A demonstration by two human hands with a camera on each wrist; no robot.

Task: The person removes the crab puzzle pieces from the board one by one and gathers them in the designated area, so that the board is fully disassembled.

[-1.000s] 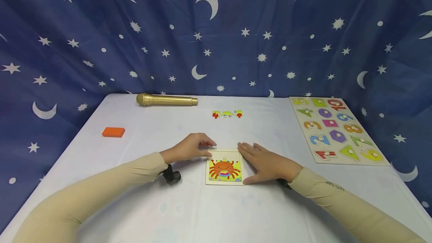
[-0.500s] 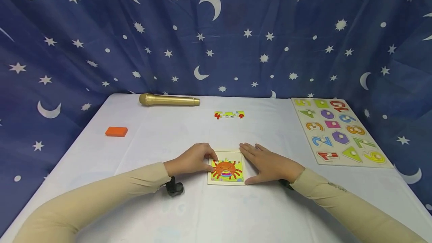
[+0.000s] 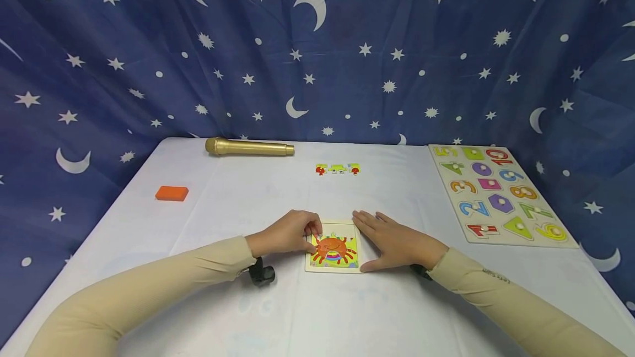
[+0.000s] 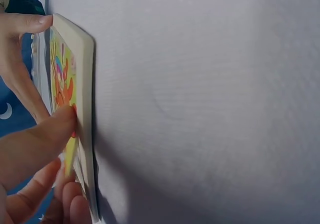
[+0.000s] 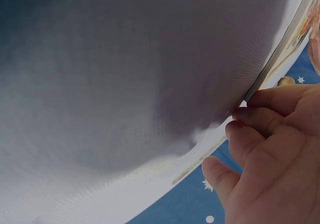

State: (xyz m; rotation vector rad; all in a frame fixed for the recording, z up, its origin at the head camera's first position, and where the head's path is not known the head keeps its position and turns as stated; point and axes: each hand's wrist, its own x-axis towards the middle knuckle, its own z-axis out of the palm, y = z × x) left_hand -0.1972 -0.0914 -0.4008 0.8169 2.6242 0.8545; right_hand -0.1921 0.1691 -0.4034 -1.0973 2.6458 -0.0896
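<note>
A small wooden puzzle tray [image 3: 345, 228] lies on the white table between my hands, partly filled with a crab picture [image 3: 333, 247]. A bare wooden strip shows along its far side. My left hand [image 3: 289, 233] is at the tray's left side, thumb and fingers pinching a puzzle piece [image 4: 70, 156] there. In the left wrist view that piece looks slightly tilted up from the tray; its far face is hidden by fingers. My right hand [image 3: 397, 242] rests along the tray's right edge with its fingers fairly straight.
Several loose crab puzzle pieces [image 3: 337, 169] lie in a row beyond the tray. A gold microphone [image 3: 250, 147] is at the back left, an orange block [image 3: 172, 193] at the left. A number-and-shape peg board [image 3: 498, 197] lies at the right. A starry curtain [image 3: 317, 54] hangs behind.
My left hand has moved right and nearer, from beside the tray's far left corner onto its left edge, and now pinches a piece. My right hand has stayed at the right edge.
</note>
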